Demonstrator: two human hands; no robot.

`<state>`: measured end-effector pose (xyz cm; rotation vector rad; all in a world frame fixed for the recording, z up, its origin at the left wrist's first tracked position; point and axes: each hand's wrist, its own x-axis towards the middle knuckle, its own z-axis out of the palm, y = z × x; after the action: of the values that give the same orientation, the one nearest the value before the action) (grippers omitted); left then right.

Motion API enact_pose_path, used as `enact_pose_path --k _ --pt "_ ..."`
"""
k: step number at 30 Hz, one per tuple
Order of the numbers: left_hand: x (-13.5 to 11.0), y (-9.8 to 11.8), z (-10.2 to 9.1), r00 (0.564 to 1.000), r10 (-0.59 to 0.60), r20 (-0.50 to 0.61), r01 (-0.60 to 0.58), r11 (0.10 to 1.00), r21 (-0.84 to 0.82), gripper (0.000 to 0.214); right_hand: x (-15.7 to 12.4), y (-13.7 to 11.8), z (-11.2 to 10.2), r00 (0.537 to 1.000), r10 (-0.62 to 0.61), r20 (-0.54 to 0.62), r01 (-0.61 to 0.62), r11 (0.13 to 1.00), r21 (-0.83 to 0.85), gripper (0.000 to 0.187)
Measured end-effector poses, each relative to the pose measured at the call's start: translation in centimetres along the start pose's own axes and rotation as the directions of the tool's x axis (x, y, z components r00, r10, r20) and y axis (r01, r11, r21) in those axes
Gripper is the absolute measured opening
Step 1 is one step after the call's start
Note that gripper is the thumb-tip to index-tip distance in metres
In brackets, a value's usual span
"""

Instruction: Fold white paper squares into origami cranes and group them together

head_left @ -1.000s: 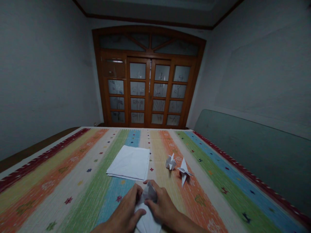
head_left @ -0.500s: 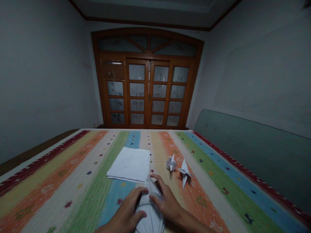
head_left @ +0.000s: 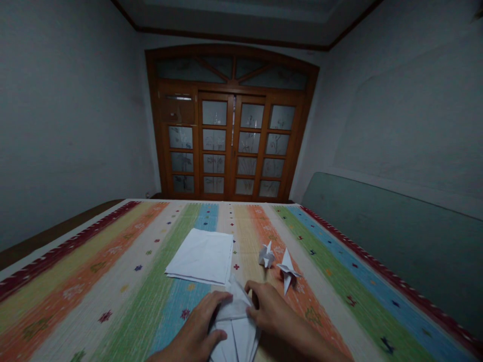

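Observation:
A partly folded sheet of white paper (head_left: pixel 241 329) lies at the near edge of the view, its tip pointing away from me and creases running down its lower part. My left hand (head_left: pixel 199 327) holds its left side, the index finger near the upper flap and the thumb lower down on it. On the right edge, my right hand (head_left: pixel 269 306) pinches the paper between thumb and bent fingers. Just beyond the tip is a stack of white paper squares (head_left: pixel 204 255). Two folded paper figures, a smaller one (head_left: pixel 266 255) and a larger pointed one (head_left: pixel 288 270), stand to the right.
A striped, patterned tablecloth (head_left: pixel 143 296) covers the table. A greenish panel (head_left: pixel 396 226) runs along the right side against the wall. Wooden doors with glass panes (head_left: pixel 232 146) stand beyond the far table edge.
My right hand has shifted right and its fingers have drawn back from the paper's tip to its right edge. The upper flap shows more widely. My left hand stays nearly still.

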<state>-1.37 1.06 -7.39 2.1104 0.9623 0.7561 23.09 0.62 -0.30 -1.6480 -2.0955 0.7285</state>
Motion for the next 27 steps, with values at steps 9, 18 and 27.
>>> enact_pose_path --k 9,18,27 --pt "-0.9 -2.6 0.5 0.987 0.161 0.005 -0.16 0.979 0.124 0.068 -0.9 -0.2 2.0 0.997 -0.079 -0.001 0.079 0.994 -0.079 0.041" --pt "-0.9 -2.8 0.5 0.977 0.213 0.014 -0.213 0.97 0.114 0.078 -0.8 -0.6 2.7 0.989 -0.121 -0.084 0.114 0.99 -0.084 0.025" --pt "-0.8 -3.0 0.5 0.987 0.157 0.038 -0.16 0.98 0.116 0.079 0.0 -0.5 3.1 0.966 -0.11 -0.233 0.079 0.987 -0.138 0.014"
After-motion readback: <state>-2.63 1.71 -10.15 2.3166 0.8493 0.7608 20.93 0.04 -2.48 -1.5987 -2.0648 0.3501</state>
